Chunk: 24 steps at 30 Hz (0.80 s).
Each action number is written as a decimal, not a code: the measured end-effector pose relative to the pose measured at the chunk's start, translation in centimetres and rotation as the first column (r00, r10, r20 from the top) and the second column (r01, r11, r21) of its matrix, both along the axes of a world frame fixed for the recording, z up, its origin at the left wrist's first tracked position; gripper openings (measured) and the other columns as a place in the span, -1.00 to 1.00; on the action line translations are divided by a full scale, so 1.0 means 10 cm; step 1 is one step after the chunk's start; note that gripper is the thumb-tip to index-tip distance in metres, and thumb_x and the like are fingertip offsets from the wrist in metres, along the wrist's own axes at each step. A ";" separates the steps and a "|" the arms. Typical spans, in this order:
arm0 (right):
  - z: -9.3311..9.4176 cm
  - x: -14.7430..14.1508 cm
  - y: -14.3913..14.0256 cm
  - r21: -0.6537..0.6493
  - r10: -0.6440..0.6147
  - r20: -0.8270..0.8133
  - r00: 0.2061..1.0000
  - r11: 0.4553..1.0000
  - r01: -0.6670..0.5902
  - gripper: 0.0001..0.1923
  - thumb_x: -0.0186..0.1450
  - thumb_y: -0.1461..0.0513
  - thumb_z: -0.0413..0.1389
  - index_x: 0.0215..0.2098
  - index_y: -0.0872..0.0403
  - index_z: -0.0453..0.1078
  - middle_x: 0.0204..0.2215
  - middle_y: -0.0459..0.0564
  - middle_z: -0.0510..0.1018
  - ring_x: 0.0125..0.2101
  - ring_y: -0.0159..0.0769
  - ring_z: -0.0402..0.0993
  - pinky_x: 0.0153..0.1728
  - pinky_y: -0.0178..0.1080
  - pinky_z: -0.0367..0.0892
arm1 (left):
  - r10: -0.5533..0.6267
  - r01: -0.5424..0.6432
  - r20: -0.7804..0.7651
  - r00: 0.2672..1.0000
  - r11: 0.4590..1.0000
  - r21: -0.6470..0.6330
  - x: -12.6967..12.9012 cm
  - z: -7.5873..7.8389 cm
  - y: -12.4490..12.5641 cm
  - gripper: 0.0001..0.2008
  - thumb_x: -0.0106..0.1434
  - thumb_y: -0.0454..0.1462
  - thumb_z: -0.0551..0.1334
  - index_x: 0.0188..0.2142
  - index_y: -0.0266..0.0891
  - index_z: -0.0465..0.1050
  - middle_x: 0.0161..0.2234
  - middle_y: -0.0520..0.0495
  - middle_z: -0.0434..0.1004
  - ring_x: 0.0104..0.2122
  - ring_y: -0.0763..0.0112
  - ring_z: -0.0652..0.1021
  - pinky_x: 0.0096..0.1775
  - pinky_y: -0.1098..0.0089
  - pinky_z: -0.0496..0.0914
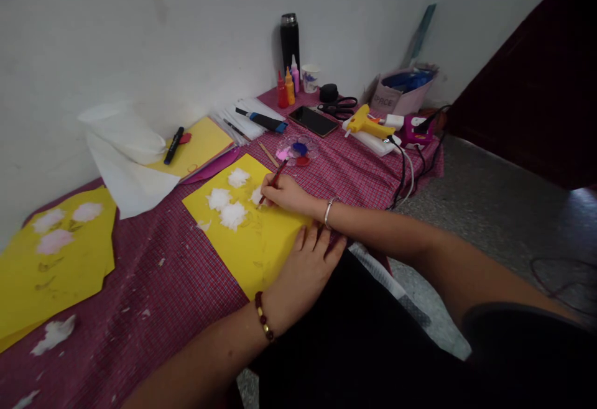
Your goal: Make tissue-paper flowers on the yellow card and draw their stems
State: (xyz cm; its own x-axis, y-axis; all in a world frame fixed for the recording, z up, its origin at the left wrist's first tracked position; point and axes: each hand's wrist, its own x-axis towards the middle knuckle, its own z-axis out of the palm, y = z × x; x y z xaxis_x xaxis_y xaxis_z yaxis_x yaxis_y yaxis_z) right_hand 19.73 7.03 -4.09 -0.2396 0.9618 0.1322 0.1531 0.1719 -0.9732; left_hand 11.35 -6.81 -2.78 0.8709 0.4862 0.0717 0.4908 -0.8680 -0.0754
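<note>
My right hand (290, 194) is closed around a slim dark-red paintbrush (278, 174), its tip down at a yellow sheet (275, 241). Several fluffy white tufts (232, 215) lie on this sheet, one of them partly hidden by my right hand. Faint drawn stem and leaf lines show below the tufts. My left hand (303, 275) rests flat over the sheet's near right edge, fingers stretched out. Just beyond the sheet is a clear palette (308, 147) with pink, blue and red paint.
At left lies another yellow sheet (93, 260) with pinkish-white tufts. Behind are white paper (135, 179), a black marker (174, 146), a phone (312, 121), paint bottles (282, 93), scissors (338, 107) and a black flask (290, 42). A yellow glue gun (368, 124) with cables sits at right.
</note>
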 end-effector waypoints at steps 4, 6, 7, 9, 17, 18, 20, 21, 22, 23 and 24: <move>0.00 0.01 0.01 0.030 -0.018 0.019 1.000 0.999 0.017 -0.88 0.27 0.26 0.02 -0.43 0.10 0.29 -0.59 -0.15 0.48 -0.58 -0.48 0.35 -0.53 -0.43 0.21 | -0.001 0.001 0.008 1.000 1.000 0.000 0.00 0.02 0.00 -0.46 0.39 -0.35 -0.01 0.35 -0.25 0.00 0.29 -0.36 0.13 0.28 -0.12 0.17 0.21 -0.02 0.21; 0.00 0.01 0.00 0.042 -0.008 0.051 0.999 0.999 0.006 -0.88 0.28 0.26 0.01 -0.42 0.10 0.30 -0.58 -0.15 0.48 -0.57 -0.47 0.35 -0.52 -0.42 0.20 | -0.003 0.003 0.008 1.000 1.000 -0.003 0.00 0.02 -0.01 -0.45 0.39 -0.35 -0.01 0.35 -0.25 -0.01 0.29 -0.36 0.12 0.29 -0.11 0.17 0.21 -0.02 0.21; 0.00 0.01 0.00 0.043 -0.002 0.064 0.998 0.999 -0.001 -0.88 0.28 0.26 0.01 -0.42 0.10 0.30 -0.58 -0.15 0.49 -0.57 -0.47 0.36 -0.52 -0.42 0.20 | -0.004 0.004 0.007 1.000 1.000 -0.006 0.00 0.03 -0.01 -0.46 0.39 -0.35 -0.02 0.35 -0.25 -0.01 0.29 -0.36 0.13 0.29 -0.10 0.17 0.21 -0.02 0.21; 0.01 0.01 -0.01 0.042 0.012 0.068 0.998 0.999 -0.015 -0.88 0.28 0.27 0.01 -0.42 0.09 0.30 -0.59 -0.16 0.48 -0.57 -0.47 0.36 -0.52 -0.42 0.20 | -0.003 0.003 0.003 1.000 1.000 -0.010 0.00 0.03 -0.01 -0.45 0.39 -0.35 -0.01 0.35 -0.24 -0.01 0.29 -0.36 0.12 0.29 -0.10 0.17 0.21 -0.02 0.22; 0.20 0.10 0.03 -0.105 -0.064 -0.270 0.961 0.994 0.036 -0.90 0.25 0.36 -0.01 -0.41 0.09 0.27 -0.67 -0.21 0.42 -0.67 -0.51 0.30 -0.60 -0.44 0.19 | 0.009 -0.009 -0.011 1.000 1.000 0.019 0.02 -0.01 -0.02 -0.46 0.38 -0.35 0.00 0.34 -0.25 0.02 0.28 -0.35 0.17 0.28 -0.06 0.21 0.20 -0.01 0.22; 0.25 0.15 0.02 -0.116 -0.075 -0.307 0.949 0.992 0.041 -0.92 0.25 0.36 -0.01 -0.39 0.09 0.27 -0.66 -0.21 0.43 -0.67 -0.51 0.30 -0.61 -0.44 0.17 | 0.009 -0.009 -0.004 1.000 1.000 0.012 0.01 0.01 -0.04 -0.47 0.38 -0.36 0.00 0.33 -0.25 0.04 0.28 -0.35 0.18 0.27 -0.06 0.22 0.19 -0.01 0.23; 0.34 0.26 -0.02 -0.121 -0.074 -0.338 0.938 0.992 0.035 -0.94 0.23 0.34 0.01 -0.38 0.10 0.30 -0.63 -0.18 0.46 -0.66 -0.52 0.31 -0.63 -0.45 0.13 | -0.012 0.013 0.021 1.000 0.999 -0.053 -0.03 0.09 -0.06 -0.47 0.37 -0.35 0.02 0.31 -0.23 0.07 0.30 -0.30 0.17 0.28 -0.03 0.23 0.20 0.01 0.24; 0.37 0.33 -0.06 -0.114 -0.067 -0.344 0.936 0.993 0.029 -0.93 0.22 0.34 0.01 -0.39 0.10 0.31 -0.61 -0.17 0.47 -0.65 -0.52 0.31 -0.62 -0.44 0.14 | -0.028 0.033 0.044 0.999 0.994 -0.107 -0.08 0.16 -0.06 -0.47 0.37 -0.33 0.04 0.31 -0.20 0.08 0.31 -0.25 0.16 0.28 0.01 0.23 0.21 0.04 0.23; 0.40 0.39 -0.10 -0.109 -0.063 -0.347 0.936 0.994 0.026 -0.94 0.22 0.34 0.02 -0.39 0.10 0.31 -0.60 -0.17 0.47 -0.63 -0.51 0.33 -0.59 -0.44 0.16 | -0.044 0.057 0.073 0.996 0.983 -0.175 -0.14 0.23 -0.03 -0.46 0.36 -0.30 0.07 0.31 -0.16 0.08 0.32 -0.18 0.14 0.29 0.07 0.22 0.23 0.07 0.21; 0.41 0.45 -0.16 -0.108 -0.055 -0.350 0.935 0.994 0.019 -0.95 0.22 0.32 0.03 -0.39 0.10 0.32 -0.60 -0.17 0.47 -0.61 -0.50 0.33 -0.56 -0.43 0.20 | -0.043 0.075 0.133 0.990 0.967 -0.242 -0.22 0.32 0.02 -0.44 0.35 -0.22 0.11 0.31 -0.13 0.08 0.32 -0.11 0.17 0.26 0.13 0.26 0.24 0.12 0.21; 0.41 0.51 -0.22 -0.117 -0.042 -0.342 0.939 0.993 0.001 -0.94 0.23 0.29 0.04 -0.41 0.09 0.30 -0.62 -0.18 0.45 -0.61 -0.49 0.33 -0.54 -0.42 0.22 | -0.001 0.052 0.185 0.983 0.961 -0.272 -0.33 0.40 0.10 -0.44 0.34 -0.19 0.13 0.31 -0.11 0.08 0.30 -0.08 0.22 0.24 0.18 0.30 0.26 0.15 0.19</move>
